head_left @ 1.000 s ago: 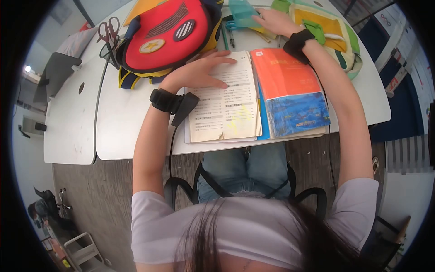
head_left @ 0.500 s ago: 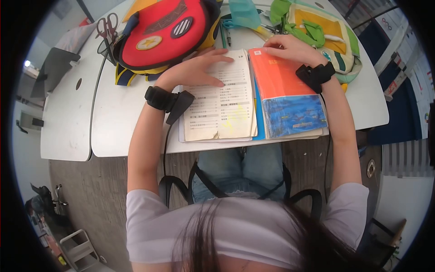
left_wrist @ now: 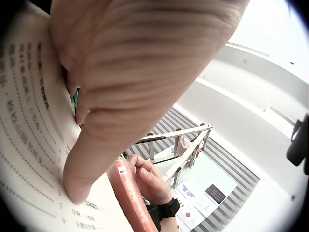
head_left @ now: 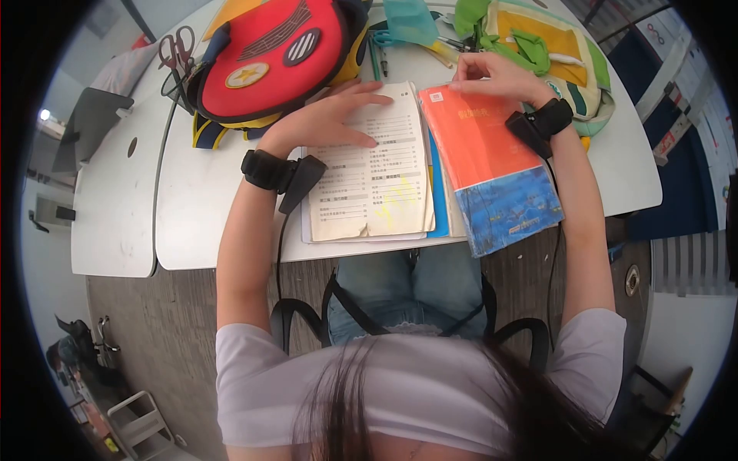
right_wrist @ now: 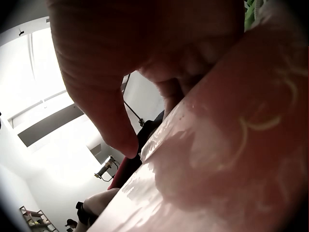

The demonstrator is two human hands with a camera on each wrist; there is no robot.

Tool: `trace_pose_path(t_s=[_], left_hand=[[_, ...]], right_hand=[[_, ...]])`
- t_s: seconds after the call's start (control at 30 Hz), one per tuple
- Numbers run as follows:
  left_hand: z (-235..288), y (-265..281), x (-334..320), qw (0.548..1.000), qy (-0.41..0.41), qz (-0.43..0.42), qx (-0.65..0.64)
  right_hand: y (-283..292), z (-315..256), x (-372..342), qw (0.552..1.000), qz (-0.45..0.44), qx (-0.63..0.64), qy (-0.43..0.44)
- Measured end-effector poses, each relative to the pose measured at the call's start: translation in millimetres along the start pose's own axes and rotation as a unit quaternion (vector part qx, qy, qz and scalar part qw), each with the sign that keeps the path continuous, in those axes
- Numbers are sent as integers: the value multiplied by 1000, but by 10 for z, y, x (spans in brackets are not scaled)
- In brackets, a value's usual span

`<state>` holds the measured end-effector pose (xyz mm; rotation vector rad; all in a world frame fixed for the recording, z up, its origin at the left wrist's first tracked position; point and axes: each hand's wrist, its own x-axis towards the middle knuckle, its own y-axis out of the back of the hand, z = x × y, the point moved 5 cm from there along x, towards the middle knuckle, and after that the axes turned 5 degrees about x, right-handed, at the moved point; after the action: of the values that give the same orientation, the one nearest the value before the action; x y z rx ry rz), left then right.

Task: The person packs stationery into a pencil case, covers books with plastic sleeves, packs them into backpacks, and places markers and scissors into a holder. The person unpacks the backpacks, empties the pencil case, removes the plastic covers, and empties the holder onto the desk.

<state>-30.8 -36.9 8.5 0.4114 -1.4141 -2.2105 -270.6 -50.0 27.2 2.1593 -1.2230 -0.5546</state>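
An open book [head_left: 369,184] lies on the white table, its left page printed with a contents list and marked in yellow. My left hand [head_left: 327,119] rests spread across the upper part of that page, and its thumb [left_wrist: 79,181] touches the paper. A softcover book [head_left: 492,142], orange above and blue below under a glossy clear cover, lies tilted over the right side of the open book. With curled fingers, my right hand [head_left: 496,77] pinches its top edge; in the right wrist view the thumb [right_wrist: 123,135] is at the cover's edge.
A red backpack [head_left: 269,61] stands at the back left beside scissors [head_left: 177,50] in a mesh holder. Pens [head_left: 383,58] and a teal pouch [head_left: 411,21] lie behind the books. A green and yellow bag [head_left: 569,58] sits at the back right.
My right hand has come back from the teal pouch to the orange and blue book and grips its top. That book has turned, its lower end shifting toward me. The left hand stays on the page.
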Motion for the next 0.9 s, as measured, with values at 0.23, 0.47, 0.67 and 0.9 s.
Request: trace_pose_path(t_s=[0.23,0.47,0.67,0.9], left_hand=[[17,3,-7,1000,5,2,4],[439,70,-90,997,52,9,-60],[686,-265,30,941,105,-58,-316],[660,-280,96,865,144,-13,-481]], right_hand=[[-38,-3,15,999,-32,-10,20],[-28,28,24,994,-62,76,44],[5,-156,-72,993,0,98,69],[-103,-286,-13,989,92,57,103]])
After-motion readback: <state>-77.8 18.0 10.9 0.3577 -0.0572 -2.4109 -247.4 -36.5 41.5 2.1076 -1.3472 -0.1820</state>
